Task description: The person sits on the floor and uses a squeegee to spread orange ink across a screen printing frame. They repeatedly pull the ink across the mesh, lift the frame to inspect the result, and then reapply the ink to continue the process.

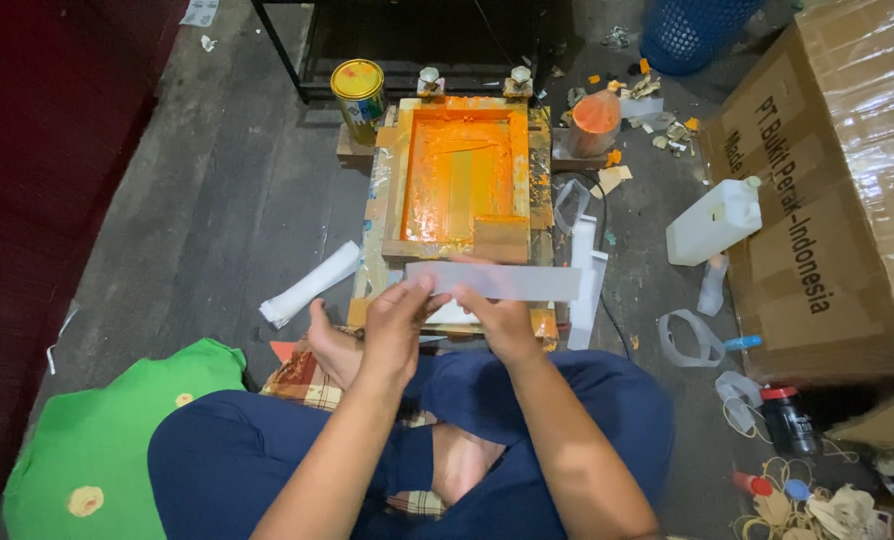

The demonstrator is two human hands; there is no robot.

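Both hands hold one long grey-white strip (494,281) level above the near edge of a wooden screen frame (464,180), whose inside is coated in wet orange ink. The left hand (395,322) is closed in a pinch on the strip's left end, thumb on top. The right hand (500,318) grips the lower edge near the middle, fingers curled under; how firmly it holds cannot be told from this angle. The strip's right end hangs unsupported.

Risks, as judged: the free end could sag and touch the inked frame, smearing the strip. Ink on the fingers could also mark it. The person's bare foot (332,345) lies just beside the frame's near-left corner, where a dropped strip or a drip could reach it.

Surroundings: a yellow-lidded tin (360,92) stands at the frame's far-left corner, and an orange-stained cup (596,121) at its far right. More white strips (584,285) lie along the right side, and a rolled white sheet (310,284) on the left. A white jug (714,222) and a large cardboard box (832,190) crowd the right. Paper scraps litter the dark floor (227,190). A green cushion (97,450) sits by the left knee.
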